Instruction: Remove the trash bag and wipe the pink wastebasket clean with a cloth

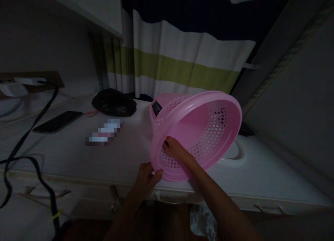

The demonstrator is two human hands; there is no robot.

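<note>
A pink plastic wastebasket [191, 129] with perforated sides lies tipped on the white desk, its wide mouth turned toward me. My left hand [147, 178] grips the lower left of its rim, thumb on the front of the edge and fingers behind it. Reaching inside the mouth, my right hand [173, 149] is closed against the left inner wall. A small dark bit shows at its fingers, too little to name. A dark label [156, 108] sits on the basket's outer side.
A black plastic bag [114, 102], a dark phone [58, 122] and a blurred-out, lit object [105, 132] lie on the desk [125, 157] at left. Black cables [35, 121] hang at far left. A white ring [240, 153] lies right of the basket. Striped curtains [182, 53] hang behind.
</note>
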